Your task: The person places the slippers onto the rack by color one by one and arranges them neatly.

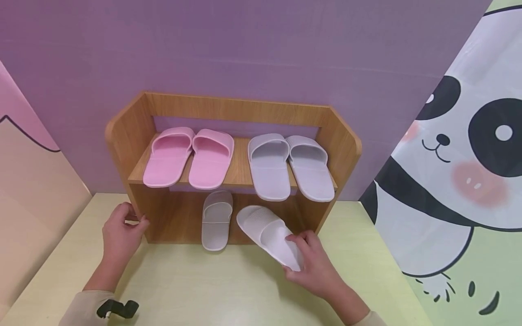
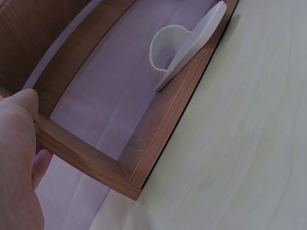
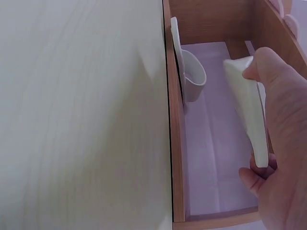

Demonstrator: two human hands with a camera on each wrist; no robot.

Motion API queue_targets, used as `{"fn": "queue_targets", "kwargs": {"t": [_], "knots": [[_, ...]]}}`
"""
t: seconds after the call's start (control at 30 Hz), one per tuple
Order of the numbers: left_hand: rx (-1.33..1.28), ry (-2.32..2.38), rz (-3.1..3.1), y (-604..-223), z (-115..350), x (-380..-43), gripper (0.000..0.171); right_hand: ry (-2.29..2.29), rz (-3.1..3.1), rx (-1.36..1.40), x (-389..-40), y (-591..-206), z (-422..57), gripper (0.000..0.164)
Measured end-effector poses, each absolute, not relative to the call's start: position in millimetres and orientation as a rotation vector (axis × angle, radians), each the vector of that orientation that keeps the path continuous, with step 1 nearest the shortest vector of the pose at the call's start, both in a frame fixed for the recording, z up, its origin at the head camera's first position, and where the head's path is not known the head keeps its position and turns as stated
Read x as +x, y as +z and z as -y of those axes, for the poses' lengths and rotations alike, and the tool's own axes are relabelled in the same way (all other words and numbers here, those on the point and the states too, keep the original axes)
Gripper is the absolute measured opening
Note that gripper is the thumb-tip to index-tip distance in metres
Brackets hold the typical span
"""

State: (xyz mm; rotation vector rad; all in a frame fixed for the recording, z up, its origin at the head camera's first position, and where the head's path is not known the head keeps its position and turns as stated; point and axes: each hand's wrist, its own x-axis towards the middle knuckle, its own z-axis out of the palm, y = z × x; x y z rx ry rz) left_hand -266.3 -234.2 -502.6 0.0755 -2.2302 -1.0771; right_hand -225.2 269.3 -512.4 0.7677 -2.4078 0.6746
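Note:
My right hand (image 1: 316, 265) grips a white slipper (image 1: 261, 226) by its heel end, thumb on one side and fingers on the other. The slipper's toe points at the lower shelf of the wooden shoe rack (image 1: 240, 107), tilted in front of the opening. Left of it, a matching white slipper (image 1: 216, 233) sits on that shelf, its heel jutting past the front edge. With thumb and fingers, my left hand (image 1: 122, 233) pinches the front edge of the rack's left side panel (image 2: 81, 158).
A pair of pink slippers (image 1: 167, 165) occupies the upper shelf's left half; a pair of pale grey-lilac slippers (image 1: 269, 174) fills its right. The rack stands on a light wood table (image 1: 195, 290) against a purple wall (image 1: 244, 45). A panda picture (image 1: 444, 181) covers the right wall.

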Motion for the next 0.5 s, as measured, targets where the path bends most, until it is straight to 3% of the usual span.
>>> {"fn": "queue_targets", "kwargs": {"t": [0.5], "knots": [[0.078, -1.071, 2.244, -503, 235, -267, 0.017, 0.77, 2.283, 0.567, -237, -515, -238, 0.063]]}}
